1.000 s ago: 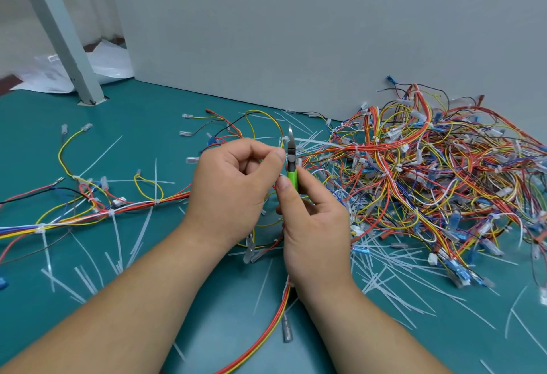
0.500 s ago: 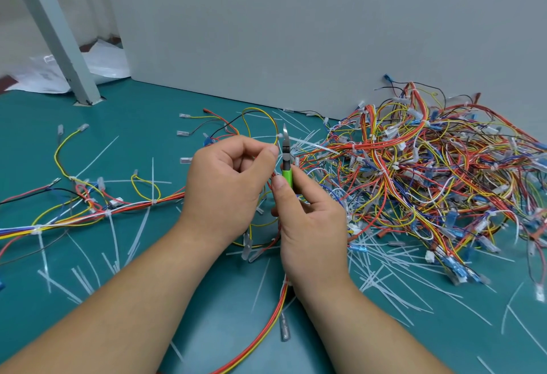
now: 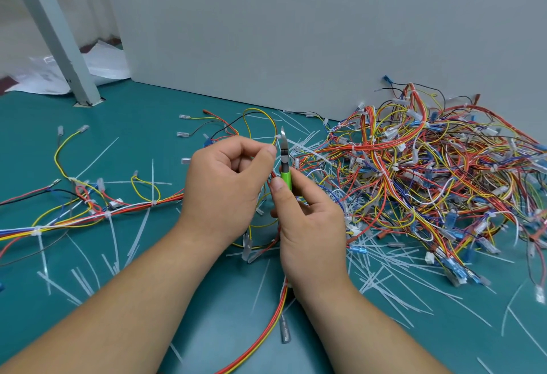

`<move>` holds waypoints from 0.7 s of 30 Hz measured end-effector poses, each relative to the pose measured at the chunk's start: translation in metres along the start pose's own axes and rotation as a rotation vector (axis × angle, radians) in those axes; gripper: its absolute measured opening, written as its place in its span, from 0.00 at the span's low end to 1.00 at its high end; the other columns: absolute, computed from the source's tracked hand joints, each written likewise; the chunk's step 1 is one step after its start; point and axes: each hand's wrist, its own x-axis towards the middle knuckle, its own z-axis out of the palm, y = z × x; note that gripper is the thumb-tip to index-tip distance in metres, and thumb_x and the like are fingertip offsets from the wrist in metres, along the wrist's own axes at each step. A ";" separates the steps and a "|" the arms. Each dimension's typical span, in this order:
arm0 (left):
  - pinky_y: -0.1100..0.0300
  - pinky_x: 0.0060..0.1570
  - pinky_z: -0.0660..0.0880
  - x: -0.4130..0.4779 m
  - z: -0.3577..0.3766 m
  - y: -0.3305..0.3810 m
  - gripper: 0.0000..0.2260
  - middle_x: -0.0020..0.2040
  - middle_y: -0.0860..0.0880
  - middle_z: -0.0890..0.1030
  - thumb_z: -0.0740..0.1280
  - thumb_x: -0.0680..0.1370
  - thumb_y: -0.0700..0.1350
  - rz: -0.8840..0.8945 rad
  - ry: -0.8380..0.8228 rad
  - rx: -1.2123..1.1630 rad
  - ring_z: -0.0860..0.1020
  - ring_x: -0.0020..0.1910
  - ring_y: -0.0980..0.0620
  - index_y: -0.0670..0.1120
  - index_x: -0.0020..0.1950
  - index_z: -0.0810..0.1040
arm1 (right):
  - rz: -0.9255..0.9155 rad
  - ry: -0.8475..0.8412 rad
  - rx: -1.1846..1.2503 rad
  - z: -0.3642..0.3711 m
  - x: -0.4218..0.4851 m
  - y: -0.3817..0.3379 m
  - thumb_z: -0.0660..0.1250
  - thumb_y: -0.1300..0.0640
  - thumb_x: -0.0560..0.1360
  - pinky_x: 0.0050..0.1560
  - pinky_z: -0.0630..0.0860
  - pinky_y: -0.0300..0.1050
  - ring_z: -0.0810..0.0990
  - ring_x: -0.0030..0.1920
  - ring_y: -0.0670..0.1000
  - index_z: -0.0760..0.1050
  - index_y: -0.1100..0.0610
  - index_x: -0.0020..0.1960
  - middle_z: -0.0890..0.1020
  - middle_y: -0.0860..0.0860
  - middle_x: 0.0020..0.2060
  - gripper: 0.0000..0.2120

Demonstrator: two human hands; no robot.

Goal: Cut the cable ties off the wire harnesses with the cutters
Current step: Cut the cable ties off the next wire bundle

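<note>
Here, green cutters [image 3: 284, 163] beside white cable tie [image 3: 277, 137]

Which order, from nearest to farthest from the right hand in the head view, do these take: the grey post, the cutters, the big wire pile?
1. the cutters, gripped in the right hand itself.
2. the big wire pile, just to its right.
3. the grey post, far back on the left.

In the middle of the frame, the left hand [image 3: 225, 193] pinched a wire harness [image 3: 277, 308]. The right hand [image 3: 310, 225] held the green cutters [image 3: 284, 163], tip up, just beside it. A big pile of harnesses [image 3: 429, 181] lay on the right.
</note>
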 end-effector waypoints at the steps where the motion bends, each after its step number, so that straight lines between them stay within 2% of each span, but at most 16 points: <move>1: 0.62 0.26 0.64 0.000 0.000 0.000 0.08 0.27 0.46 0.69 0.72 0.78 0.44 -0.002 0.001 -0.003 0.65 0.27 0.51 0.48 0.38 0.83 | -0.001 -0.001 -0.002 0.000 0.000 0.000 0.70 0.47 0.77 0.35 0.68 0.46 0.71 0.35 0.49 0.80 0.49 0.48 0.75 0.48 0.35 0.06; 9: 0.61 0.27 0.65 0.000 0.000 -0.001 0.07 0.28 0.44 0.69 0.71 0.76 0.47 -0.008 0.003 -0.017 0.65 0.27 0.51 0.47 0.39 0.83 | 0.026 0.017 0.005 0.000 0.000 0.002 0.70 0.47 0.76 0.36 0.70 0.44 0.73 0.37 0.48 0.83 0.50 0.49 0.76 0.47 0.36 0.08; 15: 0.59 0.27 0.64 0.001 0.000 -0.001 0.08 0.28 0.43 0.69 0.72 0.79 0.42 -0.004 -0.016 0.003 0.65 0.27 0.50 0.48 0.39 0.83 | 0.009 0.010 -0.012 0.000 0.000 0.000 0.70 0.47 0.77 0.33 0.67 0.45 0.71 0.35 0.48 0.80 0.50 0.48 0.74 0.47 0.34 0.07; 21: 0.57 0.28 0.63 0.000 0.000 -0.002 0.07 0.27 0.43 0.68 0.71 0.78 0.44 -0.011 -0.029 -0.021 0.64 0.27 0.49 0.49 0.40 0.83 | 0.022 0.012 0.010 -0.001 0.000 0.001 0.70 0.48 0.75 0.33 0.68 0.43 0.71 0.35 0.47 0.81 0.53 0.48 0.75 0.47 0.34 0.09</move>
